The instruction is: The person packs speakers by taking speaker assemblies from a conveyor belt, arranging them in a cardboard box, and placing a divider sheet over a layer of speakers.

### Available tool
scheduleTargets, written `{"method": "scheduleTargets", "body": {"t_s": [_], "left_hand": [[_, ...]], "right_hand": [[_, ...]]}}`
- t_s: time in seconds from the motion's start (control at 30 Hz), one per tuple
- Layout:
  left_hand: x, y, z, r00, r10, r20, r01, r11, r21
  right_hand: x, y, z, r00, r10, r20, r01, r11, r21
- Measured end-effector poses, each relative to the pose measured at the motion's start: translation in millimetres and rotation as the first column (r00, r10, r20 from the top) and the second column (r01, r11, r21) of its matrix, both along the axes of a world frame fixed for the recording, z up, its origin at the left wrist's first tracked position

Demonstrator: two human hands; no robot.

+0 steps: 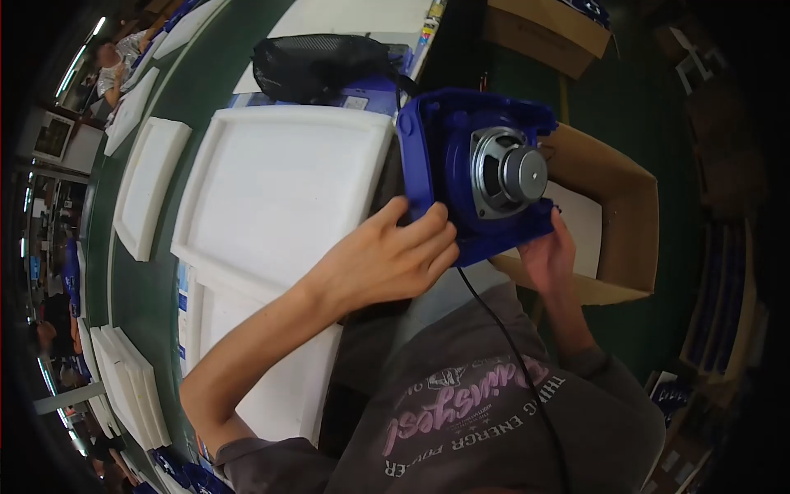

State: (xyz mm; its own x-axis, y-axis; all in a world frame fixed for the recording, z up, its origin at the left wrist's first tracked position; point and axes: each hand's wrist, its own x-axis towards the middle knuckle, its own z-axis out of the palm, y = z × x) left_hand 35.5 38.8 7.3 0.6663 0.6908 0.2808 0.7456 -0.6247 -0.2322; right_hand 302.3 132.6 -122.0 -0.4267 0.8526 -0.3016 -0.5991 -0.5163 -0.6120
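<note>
A blue plastic housing (418,156) with a round silver speaker (499,173) set in it is held up in front of my body, its speaker magnet facing right. My left hand (403,257) has its fingers curled on the housing's lower left edge. My right hand (550,251) holds the lower right corner from below, its fingers partly hidden. A black cable (508,329) hangs from the housing down over my shirt.
White foam trays (284,193) lie left of the housing, with a black mesh bag (321,66) beyond them. An open cardboard box (629,222) is behind my right hand; another carton (539,37) stands farther off. White foam pieces (150,189) line the green surface at left. People are at the far left.
</note>
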Motion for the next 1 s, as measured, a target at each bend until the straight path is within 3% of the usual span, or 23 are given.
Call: {"method": "scheduleTargets", "body": {"t_s": [0.07,0.1,0.2,0.23,0.33,0.47,0.53,0.6,0.73,1.0], "left_hand": [[4.7,13.6,-3.8,0.998,-0.053,0.034,0.053,0.998,-0.023],[7.6,19.3,-5.6,0.998,-0.064,0.019,0.064,0.998,-0.009],[15.7,36.9,-15.4,0.991,-0.115,0.065,0.112,0.992,0.051],[18.2,40.9,-15.3,0.995,-0.09,0.039,0.09,0.996,0.006],[10.0,49.5,-7.8,0.982,-0.032,0.184,0.05,0.994,-0.093],[-34.7,30.8,1.0,0.928,0.338,0.158,-0.289,0.919,-0.268],[-65.0,9.3,-1.6,0.825,0.556,0.105,-0.51,0.811,-0.287],[-94.5,-10.3,-3.1,0.709,0.688,0.158,-0.606,0.708,-0.362],[-131.1,-49.8,-32.4,0.583,0.79,0.187,-0.67,0.599,-0.438],[-126.2,-47.3,-44.2,0.565,0.822,0.068,-0.725,0.535,-0.434]], "right_hand": [[12.7,9.0,9.9,0.995,0.038,-0.087,-0.039,0.999,-0.012],[21.3,16.7,6.3,0.998,0.025,-0.053,-0.027,0.999,-0.038],[36.5,33.6,0.7,0.979,0.003,0.204,-0.023,0.995,0.099],[38.7,37.5,2.6,0.981,0.012,0.193,-0.034,0.993,0.113],[63.5,63.7,-30.4,0.968,-0.055,0.243,0.038,0.996,0.074],[100.5,89.2,-75.0,0.887,-0.218,0.408,0.168,0.974,0.155],[130.8,105.2,-114.7,0.81,-0.267,0.522,0.241,0.963,0.119],[158.7,122.3,-159.3,0.718,-0.27,0.641,0.291,0.954,0.075],[187.5,149.4,-237.2,0.656,-0.136,0.742,0.33,0.936,-0.12],[161.6,165.9,-322.1,0.673,0.271,0.688,0.191,0.835,-0.516]]}}
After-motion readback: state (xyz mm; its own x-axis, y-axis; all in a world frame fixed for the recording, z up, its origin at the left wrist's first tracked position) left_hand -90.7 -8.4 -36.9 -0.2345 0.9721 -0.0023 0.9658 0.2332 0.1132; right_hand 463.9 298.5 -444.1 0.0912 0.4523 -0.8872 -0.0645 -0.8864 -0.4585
